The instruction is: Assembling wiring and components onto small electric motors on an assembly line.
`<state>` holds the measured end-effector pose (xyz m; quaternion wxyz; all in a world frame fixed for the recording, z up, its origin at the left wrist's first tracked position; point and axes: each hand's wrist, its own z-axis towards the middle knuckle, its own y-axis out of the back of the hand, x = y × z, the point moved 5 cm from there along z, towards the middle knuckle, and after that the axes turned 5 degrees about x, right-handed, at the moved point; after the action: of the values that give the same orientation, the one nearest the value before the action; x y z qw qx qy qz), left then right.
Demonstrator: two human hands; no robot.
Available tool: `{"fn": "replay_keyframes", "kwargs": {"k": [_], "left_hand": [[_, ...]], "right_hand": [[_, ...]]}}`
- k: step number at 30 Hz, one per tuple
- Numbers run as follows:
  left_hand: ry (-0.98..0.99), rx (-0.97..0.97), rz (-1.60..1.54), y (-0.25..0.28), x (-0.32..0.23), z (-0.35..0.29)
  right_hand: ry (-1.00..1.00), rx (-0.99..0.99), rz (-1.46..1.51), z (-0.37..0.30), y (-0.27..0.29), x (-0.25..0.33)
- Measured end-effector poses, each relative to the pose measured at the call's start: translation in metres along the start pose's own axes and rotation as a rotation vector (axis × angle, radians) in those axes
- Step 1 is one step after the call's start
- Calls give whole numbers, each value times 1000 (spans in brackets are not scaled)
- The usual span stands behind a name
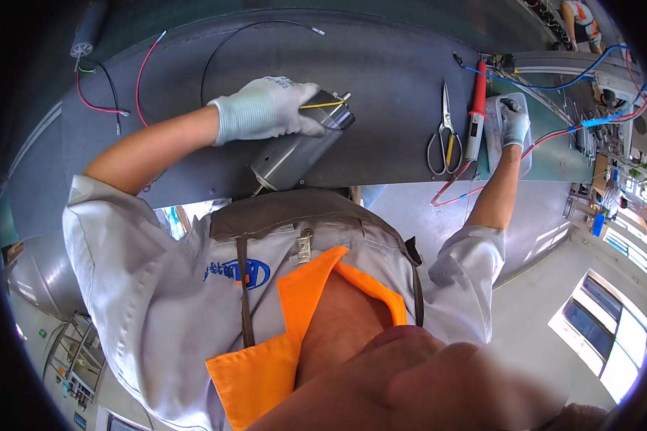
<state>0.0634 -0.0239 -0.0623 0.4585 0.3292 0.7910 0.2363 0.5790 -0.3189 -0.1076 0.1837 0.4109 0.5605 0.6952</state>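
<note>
My left hand (269, 109), in a white knit glove, is closed round the upper part of a grey metal cylinder (295, 159) that looks like a motor. The cylinder lies tilted at the bench's near edge, with a shaft at its far end. A thin yellow strip (323, 105) crosses that end beside my fingers. Over to the right, my right hand (514, 126), gloved as well, reaches into a clear plastic box (493, 136). Its fingertips are dark and hard to make out, so any small thing in them is hidden.
Scissors (446, 133) and a red-handled tool (479, 93), perhaps a soldering iron, lie left of the box. A black wire (255, 25) and a red wire (142, 75) lie at the back left, near another cylinder (88, 32) with leads. Blue and red cables (589, 126) hang at the right.
</note>
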Motion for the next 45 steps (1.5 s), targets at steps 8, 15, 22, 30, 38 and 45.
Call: {"fn": "replay_keyframes", "kwargs": {"k": [8,15,22,30,38,45], "left_hand": [[114,295,-684,17,4,-8],[331,397,-369,42,-1,-13],[307,394,-571,56,2,-23],[407,352,-524,58,-6,-38],[278,81,-844,13,19,-30],[239,-230,-969,-2,12,-11]], "right_hand": [[168,-535,-247,-95,76,139],[115,14,1122,-215,19,291],[-77,380,1483,-251,-101,351],[-76,518,1594,-260,-107,379],[-21,503,1649,-261,-100,385],[-15,298,1483,-240,-100,372]]}}
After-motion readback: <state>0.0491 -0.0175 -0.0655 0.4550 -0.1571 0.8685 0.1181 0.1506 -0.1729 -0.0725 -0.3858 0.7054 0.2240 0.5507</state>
